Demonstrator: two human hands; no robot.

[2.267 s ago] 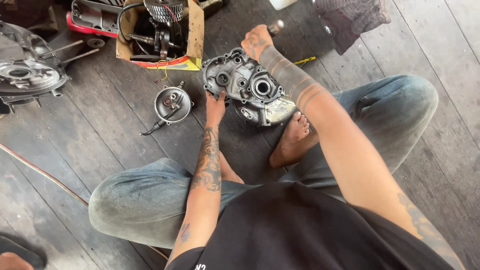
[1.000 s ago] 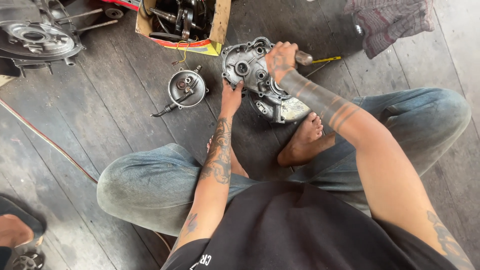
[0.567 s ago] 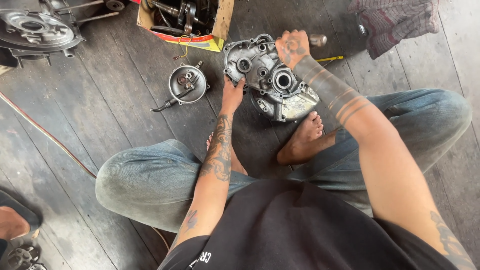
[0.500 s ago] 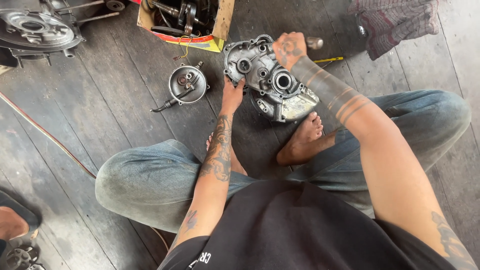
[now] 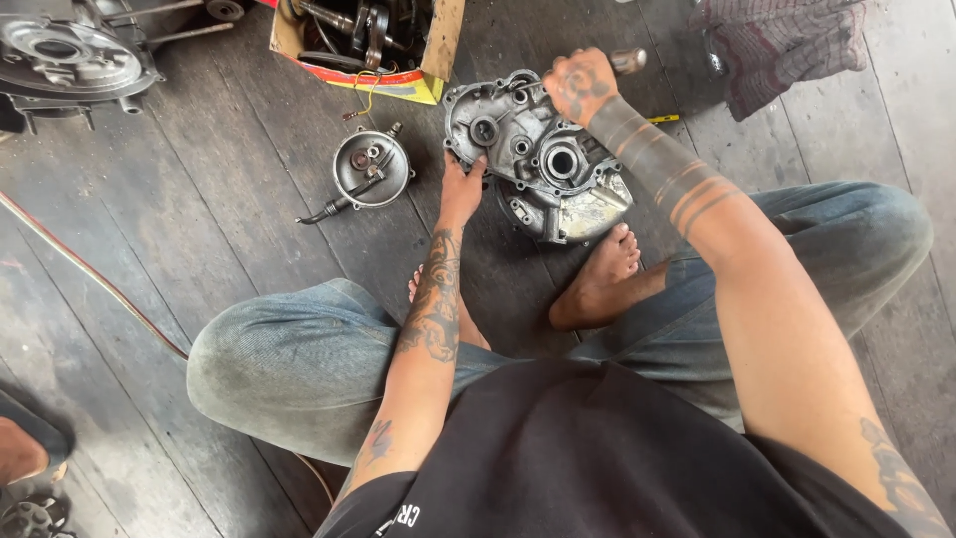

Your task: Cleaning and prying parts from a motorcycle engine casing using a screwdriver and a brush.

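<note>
I sit cross-legged on a dark wooden floor. A grey metal engine crankcase half point(image 5: 538, 164) lies in front of my feet, its open side facing up. My left hand point(image 5: 461, 185) grips its near left edge. My right hand point(image 5: 578, 85) is closed around a tool with a metal handle point(image 5: 627, 62) over the case's far right corner. The tool's working end is hidden behind my fist.
A small round metal cover with a lever point(image 5: 368, 171) lies left of the crankcase. A cardboard box of engine parts point(image 5: 368, 40) stands behind it. Another engine casing point(image 5: 65, 60) sits far left. A checked cloth point(image 5: 787, 45) lies far right. A cable point(image 5: 90, 279) crosses the floor at left.
My right hand has shifted along the case's far edge and now holds the tool at its far right corner. My left hand stays on the near edge. The view has drifted slightly.
</note>
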